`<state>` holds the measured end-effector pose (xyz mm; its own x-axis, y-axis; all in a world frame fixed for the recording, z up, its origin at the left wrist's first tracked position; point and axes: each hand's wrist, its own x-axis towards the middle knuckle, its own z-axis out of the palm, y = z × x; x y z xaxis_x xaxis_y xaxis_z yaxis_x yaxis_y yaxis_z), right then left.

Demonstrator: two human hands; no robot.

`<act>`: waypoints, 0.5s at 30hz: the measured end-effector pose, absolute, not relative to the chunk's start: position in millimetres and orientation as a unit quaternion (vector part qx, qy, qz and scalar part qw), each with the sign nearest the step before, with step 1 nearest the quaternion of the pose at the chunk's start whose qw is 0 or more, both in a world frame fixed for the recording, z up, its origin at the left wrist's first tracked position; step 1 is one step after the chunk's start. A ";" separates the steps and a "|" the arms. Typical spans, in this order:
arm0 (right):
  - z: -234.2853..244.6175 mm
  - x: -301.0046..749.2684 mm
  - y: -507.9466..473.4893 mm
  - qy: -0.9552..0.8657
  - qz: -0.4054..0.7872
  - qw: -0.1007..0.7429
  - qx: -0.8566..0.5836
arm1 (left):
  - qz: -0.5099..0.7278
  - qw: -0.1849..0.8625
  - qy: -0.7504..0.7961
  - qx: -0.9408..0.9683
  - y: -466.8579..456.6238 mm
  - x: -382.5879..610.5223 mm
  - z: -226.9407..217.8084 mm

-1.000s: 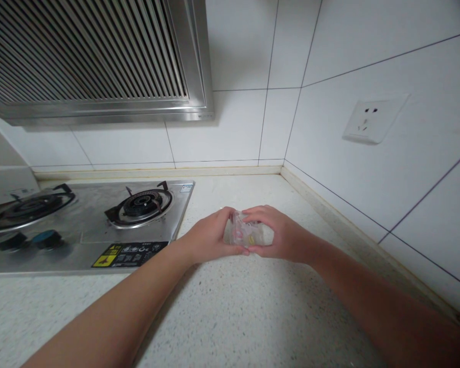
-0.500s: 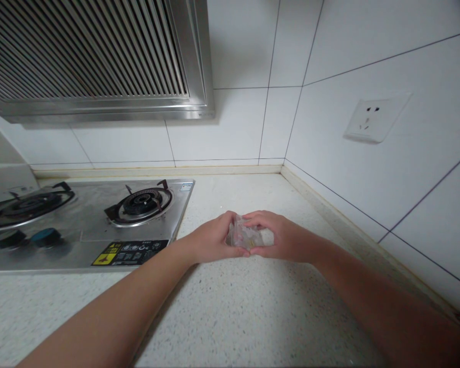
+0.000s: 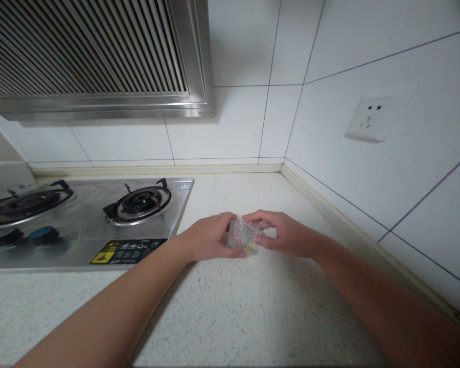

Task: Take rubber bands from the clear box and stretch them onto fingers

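Observation:
A small clear plastic packet [image 3: 242, 236], crinkled and with faint pink, green and yellow marks, is between my two hands above the speckled countertop [image 3: 230, 317]. My left hand [image 3: 213, 236] is wrapped round its left side, thumb along the near edge. From the right, my right hand [image 3: 281, 232] pinches the packet's other side with thumb and fingertips. What lies inside it is too small to make out. Whether its underside rests on the counter I cannot tell.
A steel gas stove [image 3: 80, 250] with two burners and dark knobs lies to the left. Above it hangs a slatted range hood [image 3: 99, 108]. White tiled walls [image 3: 237, 135] meet in the corner behind, and a power socket [image 3: 370, 118] sits on the right wall.
My right hand's thumb has moved up and away from the left thumb, so more of the packet's near side shows. My left hand keeps its hold.

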<state>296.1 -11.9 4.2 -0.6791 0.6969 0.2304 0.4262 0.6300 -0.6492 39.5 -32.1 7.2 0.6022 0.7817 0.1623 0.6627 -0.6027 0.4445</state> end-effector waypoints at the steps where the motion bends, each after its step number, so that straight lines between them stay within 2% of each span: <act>1: 5.4 296.9 -11.9 -0.868 0.290 0.238 -0.326 | 0.171 0.167 0.408 0.881 -32.3 39.4 7.6; 6: 9.8 299.5 -12.3 -0.861 0.281 0.267 -0.328 | 0.161 0.156 0.403 0.887 -32.9 39.0 7.6; 10: 5.4 300.7 -6.9 -0.862 0.162 0.288 -0.384 | 0.146 0.126 0.391 0.900 -32.5 39.4 6.2; 12: 0.9 302.3 -1.8 -0.859 0.092 0.273 -0.423 | 0.135 0.118 0.389 0.904 -31.6 39.4 5.0; 15: -5.6 306.1 6.2 -0.852 0.055 0.242 -0.460 | 0.118 0.115 0.386 0.908 -30.5 38.9 4.4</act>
